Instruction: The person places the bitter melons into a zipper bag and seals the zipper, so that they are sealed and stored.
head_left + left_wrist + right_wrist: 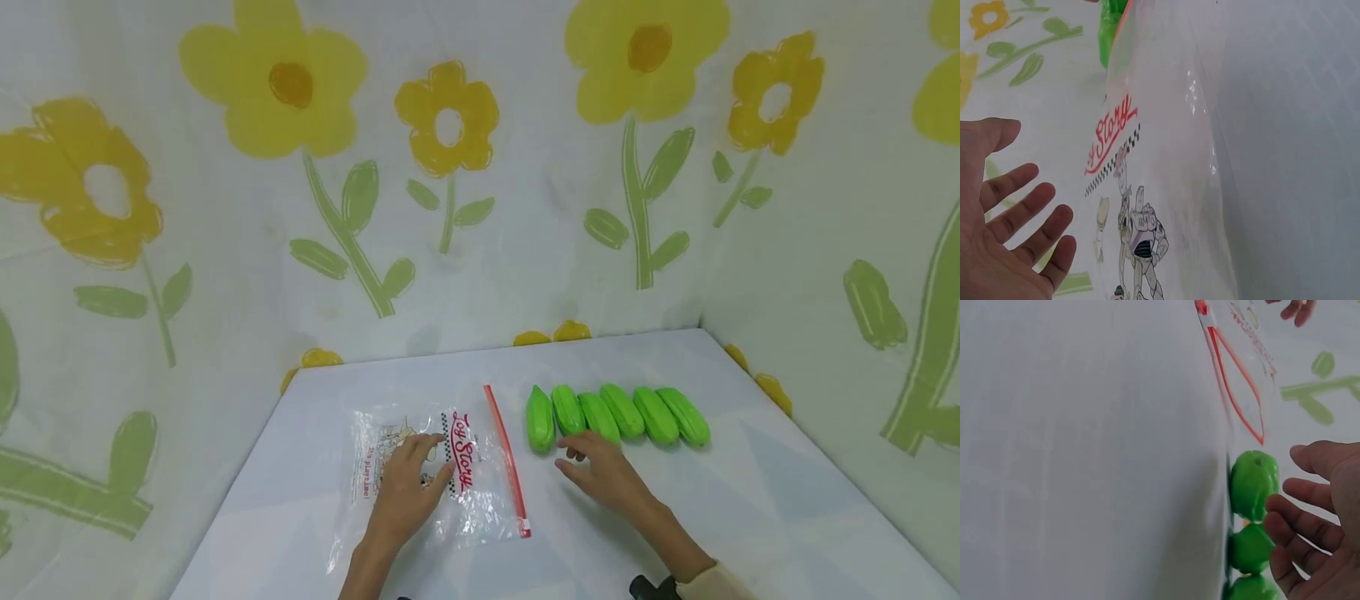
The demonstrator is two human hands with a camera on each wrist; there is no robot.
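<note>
A clear plastic zip bag (480,492) with a red strip (507,457) along its right side lies flat on the table. It bears "Toy Story" lettering and cartoon figures. My left hand (408,487) hovers over it, fingers loosely spread and holding nothing; the left wrist view shows a gap between hand and bag. In the right wrist view the two red edges (1235,387) stand apart at the bag's mouth. To its right lie several bright green, cucumber-shaped vegetables (540,421) side by side. My right hand (603,475) is just in front of them, fingers slightly bent, gripping nothing.
The white table (750,517) runs back to a cloth wall (517,283) printed with yellow flowers. More of this cloth stands at the left and right sides. A black device (652,587) sits by my right wrist.
</note>
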